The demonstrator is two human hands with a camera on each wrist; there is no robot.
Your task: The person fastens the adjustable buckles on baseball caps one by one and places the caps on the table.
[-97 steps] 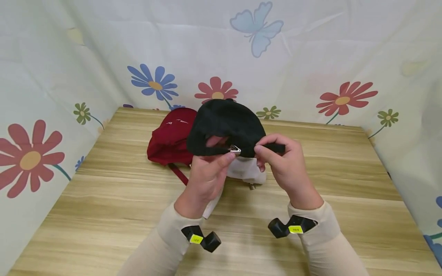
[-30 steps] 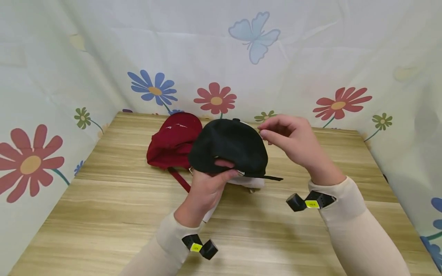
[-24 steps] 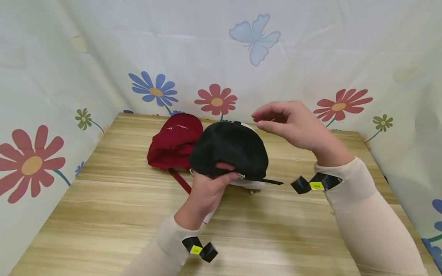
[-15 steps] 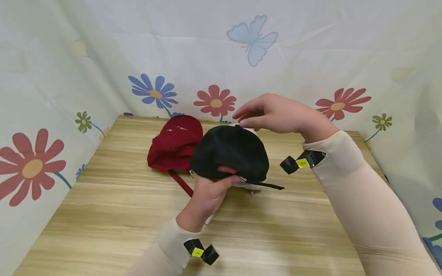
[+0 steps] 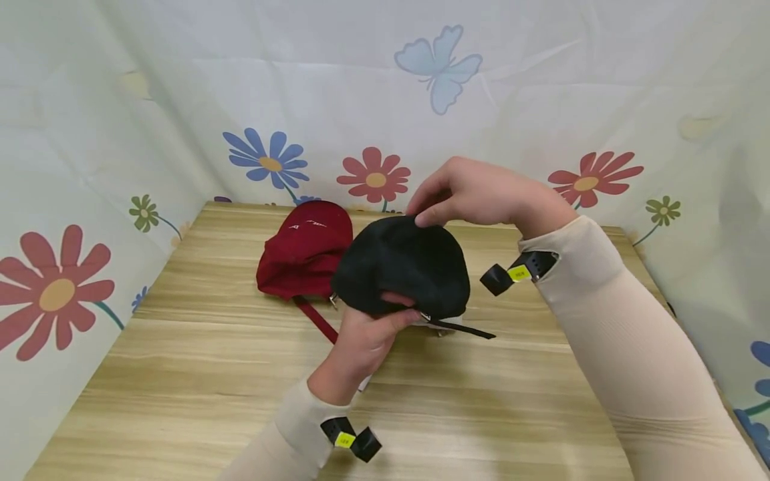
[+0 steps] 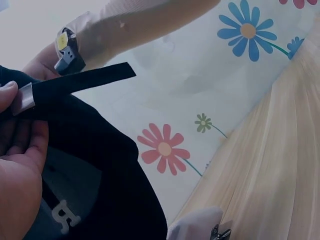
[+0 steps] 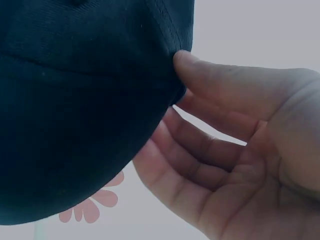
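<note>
A black baseball cap [image 5: 403,267] is held above the table with its back opening towards me. My left hand [image 5: 368,339] grips its lower back edge, the thumb beside the metal buckle [image 6: 24,99]. From the buckle, the loose strap end [image 5: 468,329] sticks out to the right. At the crown's top my right hand [image 5: 481,194] pinches the fabric between thumb and fingers; the right wrist view shows the thumb [image 7: 215,82] pressed on the crown. A light-coloured letter patch [image 6: 65,216] shows inside the cap in the left wrist view.
A red cap [image 5: 307,257] lies left of the black one, its strap [image 5: 315,321] trailing on the wooden table [image 5: 210,374]. Under the black cap lies a white cap [image 6: 200,224], mostly hidden in the head view. A flower-printed cloth [image 5: 511,80] surrounds the table.
My right hand has let go of the strap, risen, and moved left onto the crown, which it now pinches. The black cap has come down somewhat, still in my left hand.
</note>
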